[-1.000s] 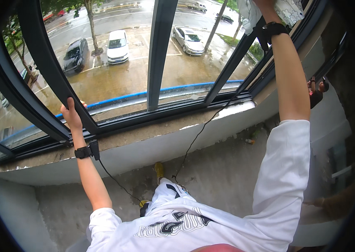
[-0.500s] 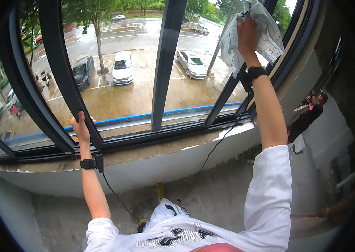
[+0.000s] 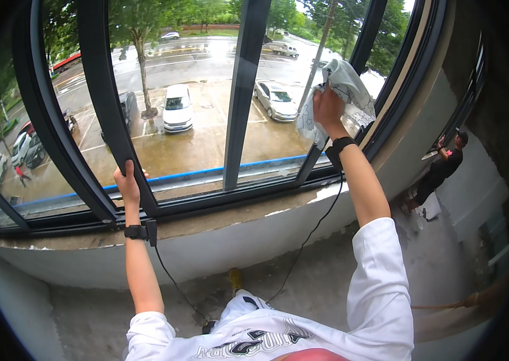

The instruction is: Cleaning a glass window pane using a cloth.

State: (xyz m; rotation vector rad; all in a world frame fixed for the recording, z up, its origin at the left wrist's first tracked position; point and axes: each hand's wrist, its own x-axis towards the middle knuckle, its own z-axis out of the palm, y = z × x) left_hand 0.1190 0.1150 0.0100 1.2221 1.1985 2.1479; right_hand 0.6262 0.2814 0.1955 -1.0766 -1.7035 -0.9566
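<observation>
A white cloth [image 3: 352, 89] with a dark line flower print is bunched in my right hand [image 3: 329, 109]. That hand is closed on it and holds it up at the window pane at the right, the loose part spreading out past my knuckles. Whether the cloth presses on the glass, I cannot tell. Lower down at the left, my left hand [image 3: 128, 185] grips a dark upright window frame bar [image 3: 108, 102]. Its thumb lies along the near face, and fingertips show past the bar's right edge. Both wrists carry black bands with cables.
Below the frame runs a rough window sill [image 3: 218, 224] with chipped white paint. A black cable [image 3: 302, 243] hangs from my right wrist toward my legs. At the right, another person [image 3: 444, 165] in dark clothes stands by a further window. Cars are parked outside on wet ground.
My right hand has come down and slightly left with the cloth. My left hand keeps its grip on the frame bar. The whole view has shifted a little.
</observation>
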